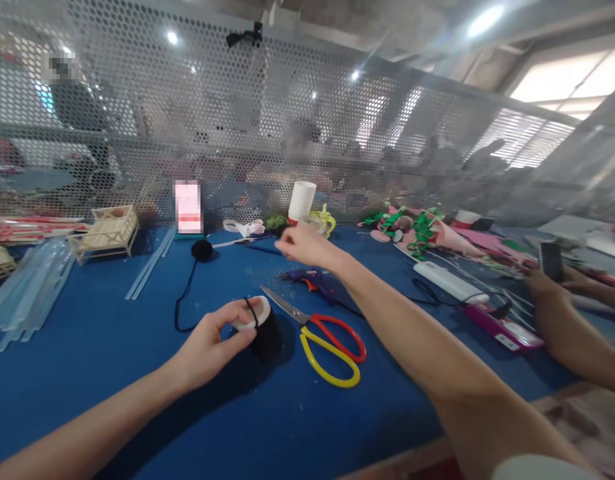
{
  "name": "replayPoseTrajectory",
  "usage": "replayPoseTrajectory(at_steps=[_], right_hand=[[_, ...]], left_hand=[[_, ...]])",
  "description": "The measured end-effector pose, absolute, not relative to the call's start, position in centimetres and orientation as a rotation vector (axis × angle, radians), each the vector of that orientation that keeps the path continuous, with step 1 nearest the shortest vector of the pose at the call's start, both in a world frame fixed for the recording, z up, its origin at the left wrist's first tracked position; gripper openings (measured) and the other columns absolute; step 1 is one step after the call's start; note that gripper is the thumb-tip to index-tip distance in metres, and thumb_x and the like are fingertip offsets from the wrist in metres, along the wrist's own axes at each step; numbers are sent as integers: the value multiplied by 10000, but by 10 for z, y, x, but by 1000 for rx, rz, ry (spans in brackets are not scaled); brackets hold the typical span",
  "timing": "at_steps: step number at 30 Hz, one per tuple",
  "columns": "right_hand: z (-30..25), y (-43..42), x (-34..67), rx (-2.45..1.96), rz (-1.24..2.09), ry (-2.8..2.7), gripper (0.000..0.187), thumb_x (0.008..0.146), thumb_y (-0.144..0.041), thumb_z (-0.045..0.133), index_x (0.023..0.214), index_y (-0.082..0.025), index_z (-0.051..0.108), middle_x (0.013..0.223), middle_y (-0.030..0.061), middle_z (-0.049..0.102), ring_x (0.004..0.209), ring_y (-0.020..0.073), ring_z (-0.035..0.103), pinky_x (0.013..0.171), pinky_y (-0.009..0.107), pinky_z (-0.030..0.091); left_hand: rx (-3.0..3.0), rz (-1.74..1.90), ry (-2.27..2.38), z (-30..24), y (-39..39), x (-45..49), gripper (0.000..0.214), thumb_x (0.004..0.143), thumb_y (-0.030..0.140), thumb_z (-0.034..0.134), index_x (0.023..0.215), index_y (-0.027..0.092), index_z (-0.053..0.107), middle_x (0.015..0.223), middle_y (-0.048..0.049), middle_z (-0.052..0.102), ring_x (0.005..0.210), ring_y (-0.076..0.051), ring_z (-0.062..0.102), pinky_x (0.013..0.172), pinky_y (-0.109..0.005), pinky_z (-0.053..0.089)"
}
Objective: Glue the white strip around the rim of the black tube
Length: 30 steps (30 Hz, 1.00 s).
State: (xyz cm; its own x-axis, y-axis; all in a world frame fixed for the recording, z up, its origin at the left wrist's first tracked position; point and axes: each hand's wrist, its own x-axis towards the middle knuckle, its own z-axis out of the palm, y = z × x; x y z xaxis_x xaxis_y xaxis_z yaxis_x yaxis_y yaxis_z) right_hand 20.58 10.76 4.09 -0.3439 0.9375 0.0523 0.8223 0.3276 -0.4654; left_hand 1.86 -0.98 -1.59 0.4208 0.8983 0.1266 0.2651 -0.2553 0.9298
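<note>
My left hand [220,340] grips a paper cup [265,333] whose side is covered in black and whose white rim shows. A black yarn strand passes over its fingers and the rim. From a small black yarn ball [202,250], a strand runs loosely across the table. My right hand [305,245] reaches to the back with its fingers closed, at the end of a thin blue-handled tool [262,249]; whether it holds the tool is hidden. Scissors [307,320] with one red and one yellow handle lie slightly open right of the cup. Behind them rests a glue gun [317,280].
A perforated metal screen [212,133] bounds the table's back. Stacked white cups [302,200], a phone [188,208] and a small bamboo frame [105,233] stand before it. Clear glue sticks [30,287] lie left. At right are a power strip [450,281] and another person's hand [547,293] holding a phone.
</note>
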Motion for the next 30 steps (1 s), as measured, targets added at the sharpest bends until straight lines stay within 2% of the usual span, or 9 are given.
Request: replayPoseTrajectory(at_steps=[2, 4, 9, 14, 17, 19, 22, 26, 30], right_hand=[[21, 104, 234, -1771, 467, -2241, 165, 808, -224, 527, 876, -96, 606, 930, 145, 611, 873, 232, 583, 742, 344, 452], [0, 96, 254, -1920, 484, -2207, 238, 832, -270, 503, 1045, -170, 537, 1074, 73, 547, 907, 179, 556, 751, 347, 466], [-34, 82, 266, -2034, 491, -2052, 273, 841, -279, 489, 1087, -163, 511, 1106, 77, 527, 919, 184, 549, 761, 375, 464], [-29, 78, 265, -1904, 514, -1830, 287, 725, -150, 574, 1003, -109, 515, 950, 115, 606, 871, 225, 584, 727, 333, 455], [-14, 65, 265, -1718, 579, -1759, 266, 735, -148, 509, 1000, -139, 492, 954, 87, 615, 831, 176, 599, 662, 262, 465], [-4, 53, 261, -1617, 691, -1762, 152, 749, -222, 502, 869, -135, 532, 751, 48, 632, 645, 146, 602, 559, 241, 467], [7, 32, 253, -1385, 932, -1728, 166, 721, -299, 534, 656, -146, 533, 521, -13, 542, 444, 105, 513, 456, 232, 433], [7, 9, 239, -1230, 1058, -1735, 146, 747, -266, 486, 775, -158, 579, 519, -26, 528, 418, 92, 489, 427, 223, 438], [-7, -4, 234, -1315, 1008, -1804, 177, 742, -331, 498, 657, -188, 562, 437, -32, 476, 373, 115, 469, 363, 238, 415]], left_hand=[[1773, 880, 1022, -17, -8, 18, 135, 772, 251, 482, 665, 171, 469, 1153, -130, 548, 1184, -220, 412, 967, -350, 303], [1787, 879, 1041, -19, -7, 18, 135, 772, 252, 484, 666, 170, 472, 1212, -148, 508, 1187, -223, 410, 968, -357, 307], [1823, 854, 1063, -20, -4, 19, 135, 779, 247, 468, 666, 173, 461, 1201, -134, 516, 1155, -213, 441, 963, -353, 317], [1895, 762, 1098, -11, -2, 15, 142, 756, 223, 480, 629, 182, 430, 1023, -91, 603, 1066, -203, 492, 938, -334, 330], [1921, 668, 1144, -3, 0, 10, 164, 759, 255, 473, 621, 180, 425, 963, -76, 611, 1014, -213, 509, 897, -333, 356], [1936, 613, 1160, 0, 1, 8, 178, 766, 276, 460, 621, 176, 432, 880, -62, 618, 983, -219, 518, 865, -327, 376], [1939, 648, 1194, -2, 3, 7, 182, 764, 279, 462, 617, 174, 442, 781, -40, 612, 957, -219, 523, 835, -311, 391], [1860, 753, 1168, -11, 5, 8, 196, 776, 291, 467, 620, 177, 431, 860, -57, 621, 999, -215, 513, 862, -311, 379], [1765, 777, 1133, -16, 8, 7, 209, 788, 302, 470, 623, 188, 412, 932, -74, 625, 1101, -213, 472, 894, -303, 358]])
